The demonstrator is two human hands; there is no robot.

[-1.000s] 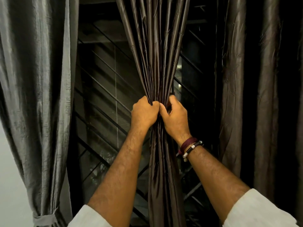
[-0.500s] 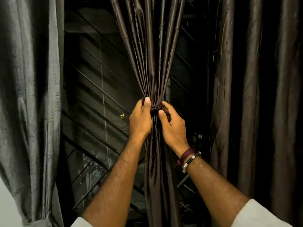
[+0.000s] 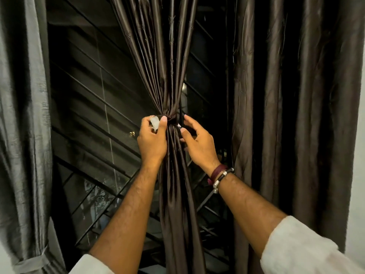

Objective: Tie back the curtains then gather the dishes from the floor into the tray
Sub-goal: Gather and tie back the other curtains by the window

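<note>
Head view: your two hands meet at the cinched waist of the middle curtain, a dark brown satin panel gathered tight in front of the window. A dark tie wraps the bunch at that narrow point, and the folds fan out above and below it.

Your left hand sits against the left side of the bunch; its thumb and forefinger pinch a small pale tab right beside the tie. What that tab is, you cannot tell from here.

Your right hand is on the right side of the bunch with fingers loosely spread and grasping nothing; the thumb tip lies against the fabric just below the tie, while the forefinger reaches up level with it.

Bracelets, one maroon and one black with silver beads, ring your right wrist. White sleeves are pushed up both forearms.

A grey curtain hangs at the left, bound low down by a grey band. Another dark curtain hangs loose at the right. Slanted bars cross the dark glass behind.
</note>
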